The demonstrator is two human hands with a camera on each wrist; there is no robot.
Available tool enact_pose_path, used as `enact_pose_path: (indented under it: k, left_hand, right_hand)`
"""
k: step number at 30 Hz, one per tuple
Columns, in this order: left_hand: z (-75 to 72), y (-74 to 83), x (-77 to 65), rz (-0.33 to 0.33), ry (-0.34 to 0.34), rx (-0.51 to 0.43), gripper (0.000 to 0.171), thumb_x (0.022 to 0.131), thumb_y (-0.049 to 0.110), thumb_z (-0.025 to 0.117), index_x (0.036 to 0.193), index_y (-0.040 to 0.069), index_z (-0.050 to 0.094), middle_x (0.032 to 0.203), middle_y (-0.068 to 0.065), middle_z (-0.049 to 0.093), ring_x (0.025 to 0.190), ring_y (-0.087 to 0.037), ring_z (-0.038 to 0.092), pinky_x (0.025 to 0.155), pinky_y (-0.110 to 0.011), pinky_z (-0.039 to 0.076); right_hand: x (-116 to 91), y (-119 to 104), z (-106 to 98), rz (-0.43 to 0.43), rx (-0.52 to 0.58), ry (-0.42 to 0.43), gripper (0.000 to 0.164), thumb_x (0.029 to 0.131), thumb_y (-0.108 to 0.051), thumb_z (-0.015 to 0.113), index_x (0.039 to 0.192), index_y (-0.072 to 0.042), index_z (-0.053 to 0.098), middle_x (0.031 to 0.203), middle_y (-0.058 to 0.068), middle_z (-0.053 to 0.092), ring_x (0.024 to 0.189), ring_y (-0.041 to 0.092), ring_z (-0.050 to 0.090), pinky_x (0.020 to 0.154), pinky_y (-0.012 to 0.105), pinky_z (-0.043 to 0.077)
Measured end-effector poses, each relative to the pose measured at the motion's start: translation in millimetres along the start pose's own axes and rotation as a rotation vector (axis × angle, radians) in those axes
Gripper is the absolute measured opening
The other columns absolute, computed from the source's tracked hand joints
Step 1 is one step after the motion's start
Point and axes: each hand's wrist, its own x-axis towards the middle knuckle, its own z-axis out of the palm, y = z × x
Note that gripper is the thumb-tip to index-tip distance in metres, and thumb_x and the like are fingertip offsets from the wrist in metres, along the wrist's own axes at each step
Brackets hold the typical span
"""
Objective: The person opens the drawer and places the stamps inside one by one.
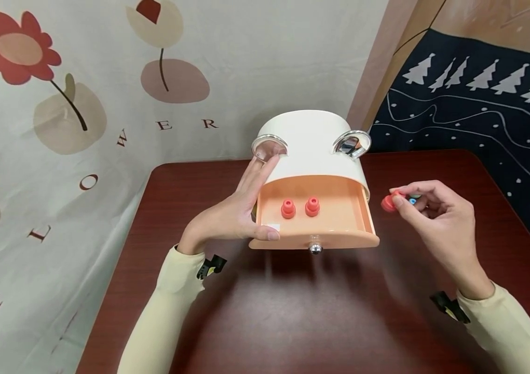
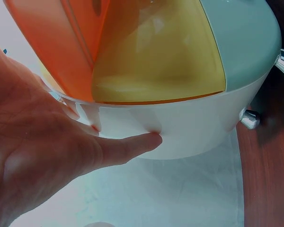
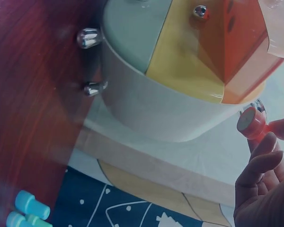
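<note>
A white rounded mini drawer cabinet (image 1: 309, 124) stands on short metal legs, its top orange drawer (image 1: 339, 218) pulled out. Two small red stamps (image 1: 288, 209) stand inside the drawer. My left hand (image 1: 227, 214) rests along the cabinet's left side with straight fingers, its thumb at the drawer's front left corner. In the left wrist view a finger touches the white shell (image 2: 194, 127). To the right of the drawer, my right hand (image 1: 447, 223) pinches another red stamp (image 1: 388, 202) between thumb and fingertips. The right wrist view shows that stamp's pale round face.
Chrome-rimmed ear-like loops (image 1: 352, 144) stick out from the cabinet. Below the orange drawer are a yellow drawer (image 3: 180, 61) and a green drawer (image 3: 132, 33). Several blue and green stamps (image 3: 32, 204) stand on the dark red table (image 1: 269, 322). Printed cloths (image 1: 265, 52) hang behind.
</note>
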Motion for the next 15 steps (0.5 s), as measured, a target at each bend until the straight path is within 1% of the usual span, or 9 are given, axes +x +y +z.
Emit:
enact_pose_path:
  k: [5,8,10,12,14,15]
  left_hand:
    - [0.2,-0.7,0.3,0.000,0.000,0.007,0.136,0.079,0.094,0.065,0.176,0.030,-0.005,0.180,0.006,-0.012,0.162,-0.016,-0.024,0.127,-0.065,0.005]
    - [0.0,-0.3,-0.1,-0.003,-0.002,0.009,0.135,0.080,0.094,0.065,0.176,0.030,-0.005,0.180,0.006,-0.012,0.161,-0.015,-0.024,0.127,-0.065,0.005]
    - [-0.2,0.3,-0.3,-0.001,-0.002,0.009,0.135,0.080,0.094,0.065,0.176,0.030,-0.005,0.180,0.006,-0.013,0.162,-0.015,-0.024,0.127,-0.065,0.006]
    - [-0.5,0.8,-0.3,0.002,-0.002,0.008,0.135,0.080,0.094,0.065,0.176,0.029,-0.005,0.180,0.005,-0.013,0.162,-0.016,-0.023,0.128,-0.065,0.006]
    - [-0.8,1.6,-0.6,-0.011,-0.007,0.000,0.136,0.079,0.095,0.065,0.176,0.031,-0.006,0.180,0.006,-0.014,0.161,-0.015,-0.024,0.127,-0.065,0.007]
    - [-0.9,1.8,-0.7,-0.017,-0.010,-0.005,0.136,0.079,0.094,0.065,0.176,0.032,-0.006,0.180,0.007,-0.014,0.161,-0.014,-0.024,0.127,-0.065,0.007]
  right_hand:
    - [5,-7,5,-0.031,0.043,-0.015,0.024,0.094,0.008,0.081,0.118,0.005,0.077,0.112,0.003,0.081,0.064,0.013,0.055,0.052,0.020,0.041]
    - [8,-8,10,-0.045,0.061,-0.036,0.026,0.093,0.009,0.081,0.119,0.003,0.078,0.113,0.005,0.081,0.065,0.015,0.058,0.054,0.019,0.045]
    - [9,-10,13,-0.060,0.059,-0.050,0.028,0.093,0.008,0.081,0.120,0.001,0.079,0.114,0.005,0.081,0.064,0.015,0.058,0.054,0.020,0.046]
    - [11,-12,16,-0.082,0.049,-0.058,0.029,0.092,0.008,0.082,0.119,0.000,0.080,0.111,0.003,0.081,0.062,0.014,0.055,0.053,0.020,0.044]
    - [12,-14,20,-0.098,0.040,-0.069,0.029,0.091,0.008,0.083,0.119,0.000,0.080,0.110,0.002,0.081,0.060,0.012,0.050,0.050,0.022,0.038]
    - [12,-16,22,-0.102,0.033,-0.075,0.029,0.091,0.008,0.083,0.118,-0.001,0.081,0.106,0.000,0.080,0.059,0.012,0.048,0.049,0.023,0.036]
